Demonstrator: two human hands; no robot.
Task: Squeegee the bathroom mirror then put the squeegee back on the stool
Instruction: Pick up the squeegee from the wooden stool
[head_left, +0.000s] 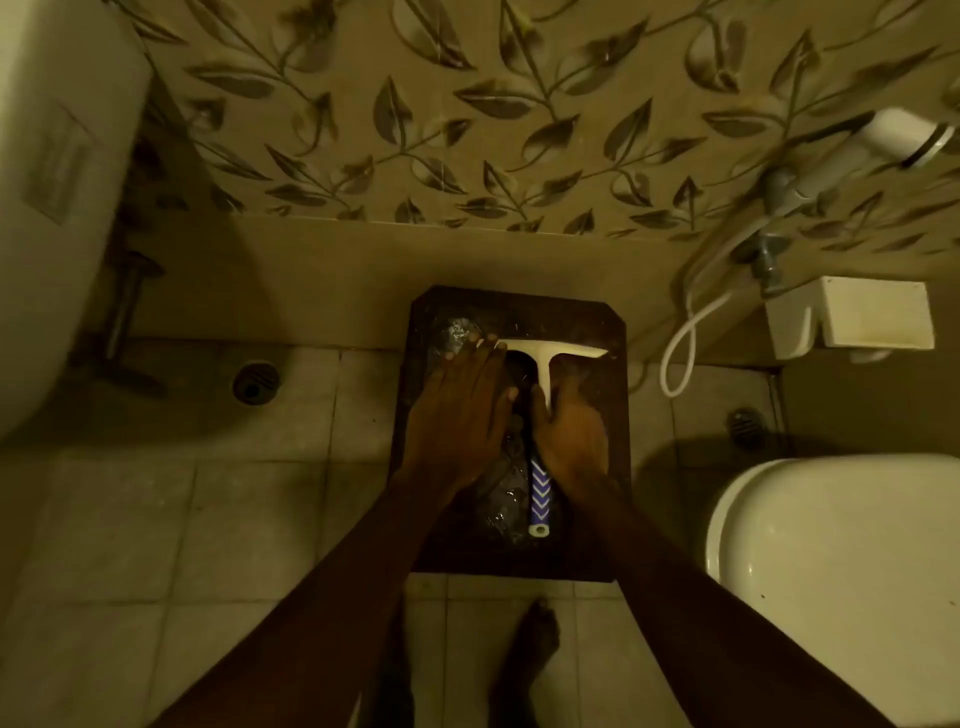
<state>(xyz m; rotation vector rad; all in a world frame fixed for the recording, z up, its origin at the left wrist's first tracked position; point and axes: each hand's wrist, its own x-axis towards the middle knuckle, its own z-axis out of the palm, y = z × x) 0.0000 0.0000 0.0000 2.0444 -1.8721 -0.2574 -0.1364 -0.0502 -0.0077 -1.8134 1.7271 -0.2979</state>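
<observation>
Below, one squeegee (545, 364) on one stool (597, 519), two hands: right (569, 431) gripping its handle, left (460, 410) flat, fingers spread.

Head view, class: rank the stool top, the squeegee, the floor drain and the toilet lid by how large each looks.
1. toilet lid, though cut off by the frame
2. stool top
3. squeegee
4. floor drain

white squeegee (546, 364) flat on dark stool (597, 519)
</observation>
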